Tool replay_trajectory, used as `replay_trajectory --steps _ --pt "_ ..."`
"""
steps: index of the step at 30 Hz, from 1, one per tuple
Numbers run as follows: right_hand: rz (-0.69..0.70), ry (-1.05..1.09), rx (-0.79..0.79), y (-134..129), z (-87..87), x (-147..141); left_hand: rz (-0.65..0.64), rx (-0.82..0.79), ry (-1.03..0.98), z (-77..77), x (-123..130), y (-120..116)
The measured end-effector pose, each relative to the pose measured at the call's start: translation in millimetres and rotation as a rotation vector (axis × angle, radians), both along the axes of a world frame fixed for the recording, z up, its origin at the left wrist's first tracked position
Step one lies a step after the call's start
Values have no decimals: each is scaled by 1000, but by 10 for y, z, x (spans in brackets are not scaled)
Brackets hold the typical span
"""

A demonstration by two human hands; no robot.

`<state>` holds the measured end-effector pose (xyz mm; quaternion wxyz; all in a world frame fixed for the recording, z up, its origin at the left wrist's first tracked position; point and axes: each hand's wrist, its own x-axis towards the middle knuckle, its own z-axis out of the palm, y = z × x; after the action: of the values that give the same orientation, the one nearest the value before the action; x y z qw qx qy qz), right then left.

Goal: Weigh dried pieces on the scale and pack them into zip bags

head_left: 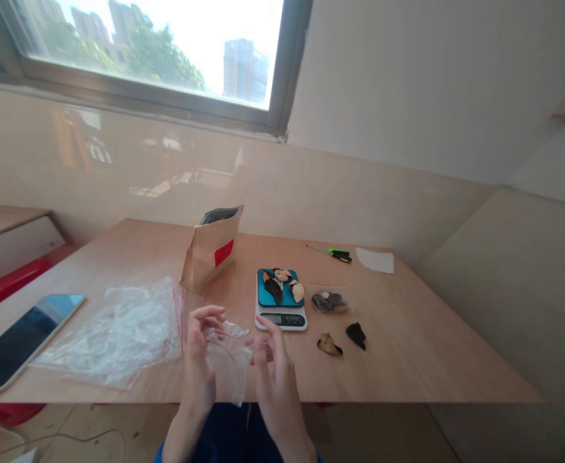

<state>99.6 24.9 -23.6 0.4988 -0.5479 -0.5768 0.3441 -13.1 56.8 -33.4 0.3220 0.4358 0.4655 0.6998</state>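
Observation:
Between my two hands, at the table's front edge, is a small clear zip-lock bag (229, 370) with a red seal line. My left hand (198, 360) has its fingers curled onto the bag's left side near the top. The bag's right side is pinched in my right hand (278, 379), whose index finger points up toward the scale. Just beyond sits a digital kitchen scale (263, 319) with a blue top and a lit display. Dark and pale dried pieces, like dried mushrooms (297, 292), lie on it.
Left of my hands lie a pile of clear zip-lock bags (118, 331) and a phone (26, 341). A kraft paper pouch (209, 254) stands open behind. Rightward are a filled clear bag (329, 302), two loose dried pieces (357, 335), screwdrivers (337, 254) and white paper (375, 260).

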Motion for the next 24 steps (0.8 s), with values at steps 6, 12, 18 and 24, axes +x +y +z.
replay_trajectory --steps 6,12,18,24 --pt "-151 117 64 93 -212 -228 23 98 -19 -184 -1 -128" --pt "-266 132 -26 35 -407 -318 133 326 -117 -98 13 -174" --pt "-57 447 -127 16 -495 -392 197 171 -101 -183 11 -182" --pt "-46 418 -107 -6 -364 -301 -131 62 110 -258 -86 -88"
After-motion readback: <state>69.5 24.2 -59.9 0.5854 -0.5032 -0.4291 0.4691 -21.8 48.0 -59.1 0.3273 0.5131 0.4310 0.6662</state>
